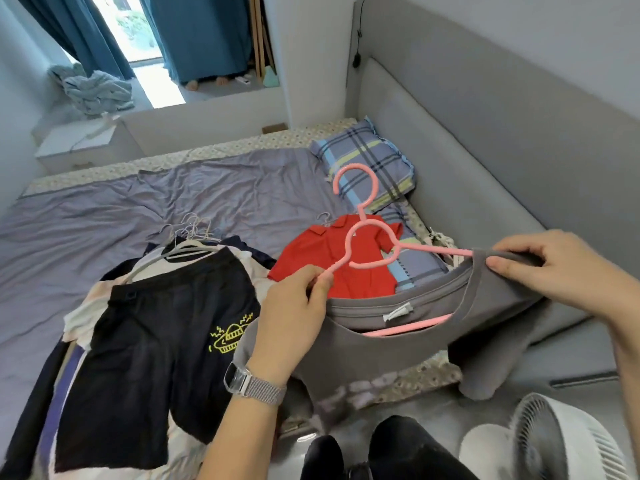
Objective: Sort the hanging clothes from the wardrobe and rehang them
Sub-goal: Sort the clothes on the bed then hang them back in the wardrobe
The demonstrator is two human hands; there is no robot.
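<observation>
Presently, left hand (294, 306) is gripping the pink hanger (360, 237) arm above the bed (104, 209). Right hand (547, 265) is pinching the grey T-shirt (381, 348) collar, stretching it over the hanger's other arm.

The pink hanger (360, 233) is being swallowed at its right arm by the grey T-shirt (398, 344), only a strip of its lower bar being glimpsed through the neck opening. The left hand (294, 317) is being covered at its fingertips by the shirt's collar. The right hand (550, 268) is being cropped at the forearm by the right edge. Most of the clothes pile (114, 306) near the bed's (86, 216) front edge is being buried beneath the black shorts (156, 351) and cut by the bottom edge. The white fan (568, 441) is being clipped at the bottom-right corner. The shirt's label (398, 311) is being rendered too small to read.
</observation>
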